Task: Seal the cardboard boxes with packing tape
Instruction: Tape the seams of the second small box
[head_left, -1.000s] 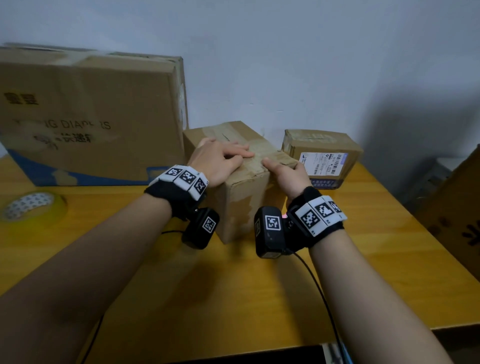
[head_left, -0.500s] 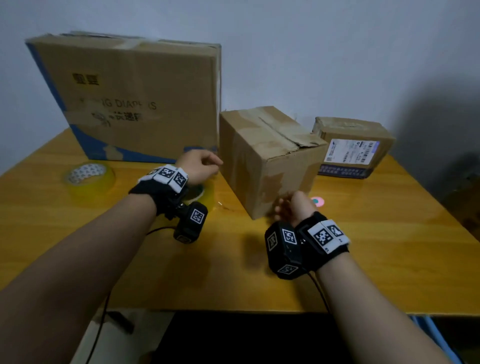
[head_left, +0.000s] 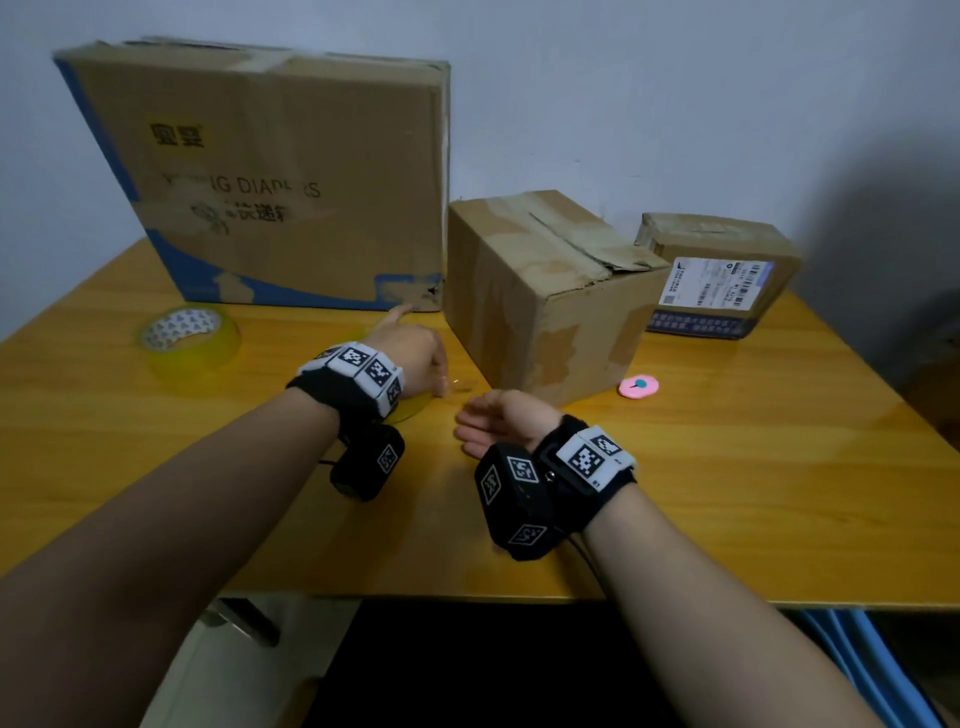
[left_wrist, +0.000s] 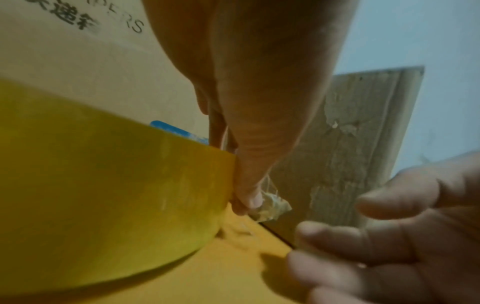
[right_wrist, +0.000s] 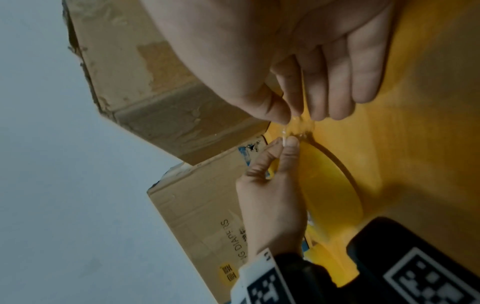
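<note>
- My left hand (head_left: 413, 358) grips the yellow tape roll (left_wrist: 103, 195) on the bench (head_left: 727, 467), beside the middle box (head_left: 540, 296).
- My right hand (head_left: 498, 421) fingers (right_wrist: 270, 111) pinch the loose tape end (right_wrist: 293, 127).

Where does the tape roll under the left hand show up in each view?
Head: the tape roll peeks out below the left hand, centre frame.
Left wrist: fills the lower left.
Right wrist: yellow disc, centre right.
Shared landmark: the diaper box.
</note>
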